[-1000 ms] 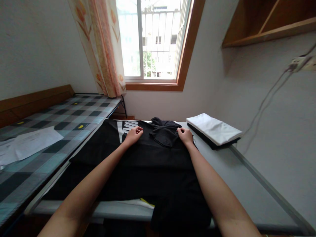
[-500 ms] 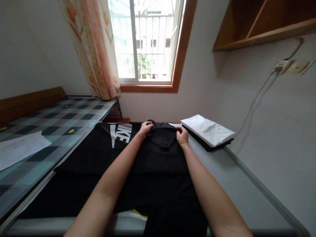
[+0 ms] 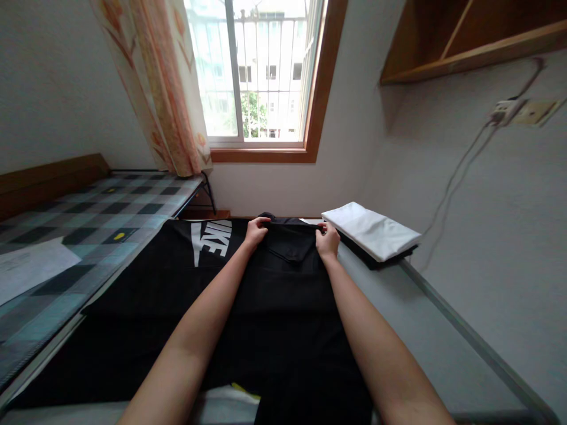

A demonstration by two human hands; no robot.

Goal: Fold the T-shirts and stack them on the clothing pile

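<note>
A black T-shirt [image 3: 283,289] with a white NIKE print lies spread across the table in front of me, the print on its left part. Both hands are at its far edge, pinching a folded-over piece that looks like a sleeve. My left hand [image 3: 256,232] grips that piece's left end, thumb and fingers closed. At the other end my right hand [image 3: 328,241] pinches the same edge, close to the folded stack. Between them the cloth edge runs nearly straight, and a flap hangs below it. The fingertips' undersides are hidden in the fabric.
Folded white cloth [image 3: 372,230] rests on black folded cloth [image 3: 376,261] at the right of the pale table [image 3: 443,342]. A bed with a checked mat [image 3: 146,203] adjoins on the left, with paper [image 3: 35,265] on it. A wall shelf [image 3: 469,59] hangs upper right.
My hands have drawn slightly farther apart, and the edge between them looks straighter. Both still pinch the T-shirt. The whole view has shifted a little.
</note>
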